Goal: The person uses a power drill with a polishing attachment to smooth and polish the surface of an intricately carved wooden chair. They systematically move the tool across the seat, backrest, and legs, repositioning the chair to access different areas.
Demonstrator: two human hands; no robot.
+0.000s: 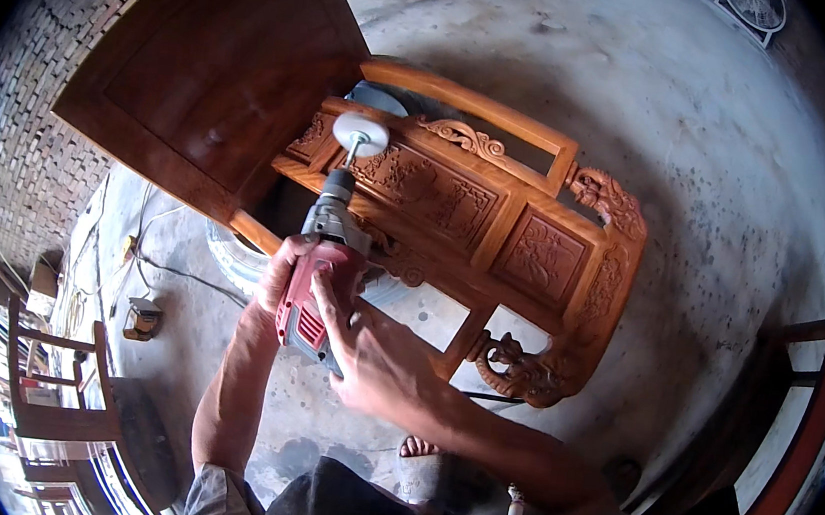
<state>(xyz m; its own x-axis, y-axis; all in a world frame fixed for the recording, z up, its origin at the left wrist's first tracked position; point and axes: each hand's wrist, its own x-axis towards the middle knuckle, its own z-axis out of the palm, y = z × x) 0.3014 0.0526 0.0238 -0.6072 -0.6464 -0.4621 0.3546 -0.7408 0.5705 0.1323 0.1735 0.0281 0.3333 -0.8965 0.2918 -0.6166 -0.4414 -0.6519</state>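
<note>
Both hands are on a red and grey power drill [313, 292] with a pale round disc [361, 133] on a shaft in its chuck. My left hand [281, 272] wraps the left side of the body behind the chuck. My right hand [361, 343] grips the rear right side, one finger stretched along the housing; its palm side is hidden. Below the tool lies a tipped-over reddish-brown wooden chair [496, 228] with carved panels. The disc overlaps the carved panel near the broad flat seat board [220, 76]; I cannot tell whether it touches the wood.
A round pale object [237, 257] sits under the chair. Cables [191, 280] and a small yellow-black device [141, 320] lie on the concrete floor at left. Wooden frames [54, 416] stand at lower left, and a dark red one [801, 439] at right. A brick wall [31, 107] rises at far left.
</note>
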